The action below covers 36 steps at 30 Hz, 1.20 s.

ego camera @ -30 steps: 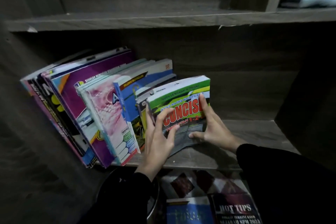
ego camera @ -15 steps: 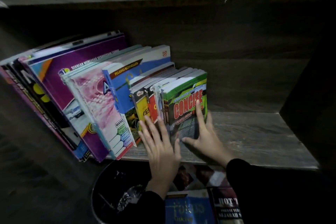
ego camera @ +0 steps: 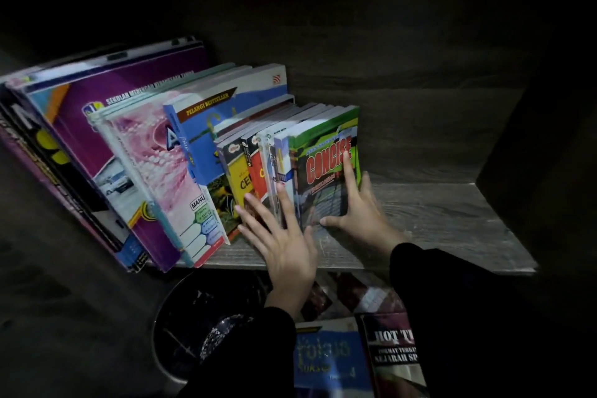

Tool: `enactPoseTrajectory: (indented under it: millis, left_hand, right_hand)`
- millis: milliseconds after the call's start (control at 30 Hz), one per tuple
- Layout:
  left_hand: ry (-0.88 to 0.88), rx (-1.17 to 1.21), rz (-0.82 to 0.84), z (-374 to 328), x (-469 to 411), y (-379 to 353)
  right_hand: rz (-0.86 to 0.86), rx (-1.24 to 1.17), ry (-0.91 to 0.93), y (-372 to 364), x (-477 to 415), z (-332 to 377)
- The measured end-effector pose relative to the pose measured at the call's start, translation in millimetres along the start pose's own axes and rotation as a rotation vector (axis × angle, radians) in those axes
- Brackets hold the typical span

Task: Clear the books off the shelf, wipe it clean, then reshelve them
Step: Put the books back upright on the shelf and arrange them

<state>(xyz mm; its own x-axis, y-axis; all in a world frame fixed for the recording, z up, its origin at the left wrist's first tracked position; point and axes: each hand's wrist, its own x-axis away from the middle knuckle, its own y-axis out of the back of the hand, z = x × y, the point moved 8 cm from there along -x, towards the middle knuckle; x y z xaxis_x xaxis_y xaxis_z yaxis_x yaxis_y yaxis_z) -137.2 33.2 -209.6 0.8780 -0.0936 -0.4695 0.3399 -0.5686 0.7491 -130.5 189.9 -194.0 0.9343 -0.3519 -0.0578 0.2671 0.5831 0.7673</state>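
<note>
A row of books leans to the left on the grey wooden shelf. The rightmost one is a green book with red "CONCISE" lettering. Left of it stand small yellow and red books, then a blue book, a pink one and a large purple one. My right hand presses flat on the CONCISE cover with straight fingers. My left hand lies with spread fingers against the lower spines of the small books.
The right half of the shelf is bare wood up to the dark side wall. Below the shelf stand a black bin and loose books, a blue one and a "HOT TIPS" one.
The CONCISE book and the small books have been pushed more upright and back against the row. Both hands went from holding the book to pressing flat. The view tilted down.
</note>
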Motion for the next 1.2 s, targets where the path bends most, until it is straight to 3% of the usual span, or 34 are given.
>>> enactPoseTrajectory:
  millis: [167, 433, 600, 700, 833, 1033, 1200]
  left_hand:
    - [-0.188, 0.073, 0.000, -1, 22, 11]
    - [-0.304, 0.332, 0.078, -4, 78, 15]
    - [-0.093, 0.299, 0.271, 43, 128, -40]
    - [0.156, 0.299, 0.496, 85, 169, -91]
    - [0.368, 0.273, 0.774, 123, 223, -140]
    - [0.748, 0.304, 0.770, 173, 278, -178]
    - [0.939, 0.459, 0.792, 213, 311, -227]
  right_hand:
    - [-0.072, -0.029, -0.006, 1, 13, 0]
    - [-0.617, -0.291, 0.155, -7, 113, -26]
    - [-0.405, -0.231, -0.051, -90, 157, -105]
    - [-0.112, -0.183, -0.335, -153, 178, -165]
    - [0.255, -0.054, -0.534, -214, 205, -213]
    - [0.273, -0.095, -0.583, -264, 223, -266]
    - [0.240, -0.027, -0.443, -255, 209, -252]
